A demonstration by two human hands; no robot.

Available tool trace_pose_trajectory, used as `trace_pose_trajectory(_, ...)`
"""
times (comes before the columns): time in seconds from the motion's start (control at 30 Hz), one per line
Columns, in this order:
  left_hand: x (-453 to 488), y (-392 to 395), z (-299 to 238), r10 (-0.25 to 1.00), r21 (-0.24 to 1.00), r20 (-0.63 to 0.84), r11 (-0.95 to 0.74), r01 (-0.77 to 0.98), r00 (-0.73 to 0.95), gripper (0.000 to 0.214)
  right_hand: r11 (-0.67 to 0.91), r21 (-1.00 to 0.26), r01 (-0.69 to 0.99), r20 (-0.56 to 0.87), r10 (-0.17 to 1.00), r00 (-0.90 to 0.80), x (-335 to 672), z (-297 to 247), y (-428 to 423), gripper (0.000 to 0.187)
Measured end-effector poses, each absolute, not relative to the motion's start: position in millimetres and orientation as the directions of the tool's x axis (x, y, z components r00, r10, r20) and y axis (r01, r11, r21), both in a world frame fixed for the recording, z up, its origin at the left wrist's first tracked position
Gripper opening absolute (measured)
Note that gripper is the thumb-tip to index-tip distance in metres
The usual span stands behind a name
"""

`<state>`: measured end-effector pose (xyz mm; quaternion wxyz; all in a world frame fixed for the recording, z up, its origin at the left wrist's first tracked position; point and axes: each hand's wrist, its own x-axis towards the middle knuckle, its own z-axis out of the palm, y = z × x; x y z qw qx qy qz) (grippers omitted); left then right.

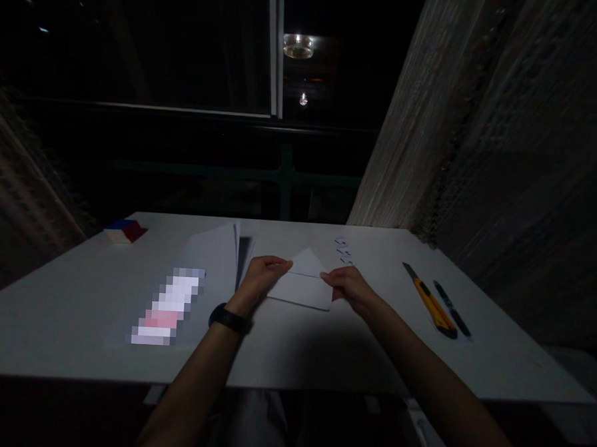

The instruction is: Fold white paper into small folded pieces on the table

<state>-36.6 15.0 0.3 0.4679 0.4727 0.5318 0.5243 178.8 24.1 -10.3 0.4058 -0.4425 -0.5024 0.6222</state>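
Note:
A white sheet of paper (302, 287) lies on the white table (74, 305), with its far part folded into a triangle. My left hand (261, 277) pinches the fold at the paper's left edge, fingers closed on it. On the paper's right edge, my right hand (348, 286) grips the same fold line. A black watch (229, 318) sits on my left wrist.
A stack of white sheets (217, 252) lies left of the hands. A yellow utility knife (430, 300) and a dark pen (451, 308) lie at the right. A red and blue block (124, 230) sits far left. Small paper pieces (344, 251) lie behind. Curtains hang right.

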Motion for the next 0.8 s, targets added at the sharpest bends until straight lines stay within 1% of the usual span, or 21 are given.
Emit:
trace_pose_trajectory(0.07,-35.9,13.5,1.8,0.995,0.999,-0.052,0.051,-0.018,-0.088,0.04,-0.17,-0.983,-0.065,-0.143,0.943,-0.301,179.1,-10.8,24.2,0.033)
trace_pose_trajectory(0.13,-36.1,13.3,2.8,0.992,0.998,-0.064,0.06,-0.037,-0.108,0.04,-0.183,-0.982,-0.042,-0.159,0.926,-0.342,180.7,-10.3,23.8,0.033)
trace_pose_trajectory(0.27,-38.5,14.9,3.5,0.99,0.999,0.021,-0.028,-0.043,-0.138,0.038,-0.213,-0.976,0.036,-0.207,0.882,-0.424,184.9,-6.0,22.1,0.033)
trace_pose_trajectory(0.33,-38.9,14.3,3.2,0.995,0.998,0.065,-0.063,0.021,-0.074,0.034,-0.205,-0.979,-0.015,-0.181,0.896,-0.405,185.5,-3.8,21.4,0.031)
trace_pose_trajectory(0.43,-35.7,10.4,2.8,0.986,0.984,0.068,-0.091,0.153,0.152,0.028,-0.145,-0.983,-0.114,-0.095,0.927,-0.363,182.7,-3.7,21.4,0.04)
trace_pose_trajectory(0.47,-33.5,8.6,2.7,0.971,0.978,0.061,-0.105,0.181,0.233,0.026,-0.117,-0.987,-0.112,-0.069,0.93,-0.361,180.9,-4.7,21.6,0.04)
trace_pose_trajectory(0.53,-28.2,5.2,2.5,0.938,0.966,0.064,-0.145,0.216,0.342,0.025,-0.052,-0.998,-0.046,-0.031,0.926,-0.376,176.7,-7.4,21.4,0.03)
trace_pose_trajectory(0.57,-25.5,3.9,2.2,0.93,0.958,0.074,-0.167,0.234,0.361,0.024,-0.02,-1.0,0.001,-0.019,0.922,-0.386,174.7,-8.5,20.8,0.025)
trace_pose_trajectory(0.63,-21.2,2.5,1.2,0.933,0.94,0.091,-0.196,0.278,0.349,0.023,0.025,-0.997,0.071,-0.006,0.916,-0.4,171.5,-9.4,19.1,0.021)
trace_pose_trajectory(0.7,-18.7,2.7,-0.2,0.941,0.927,0.101,-0.207,0.311,0.324,0.022,0.043,-0.994,0.099,-0.003,0.908,-0.418,170.0,-8.5,17.0,0.02)
trace_pose_trajectory(0.8,-17.8,3.8,-2.0,0.934,0.92,0.139,-0.244,0.306,0.328,0.019,0.064,-0.991,0.114,0.007,0.897,-0.442,170.1,-6.3,15.0,0.018)
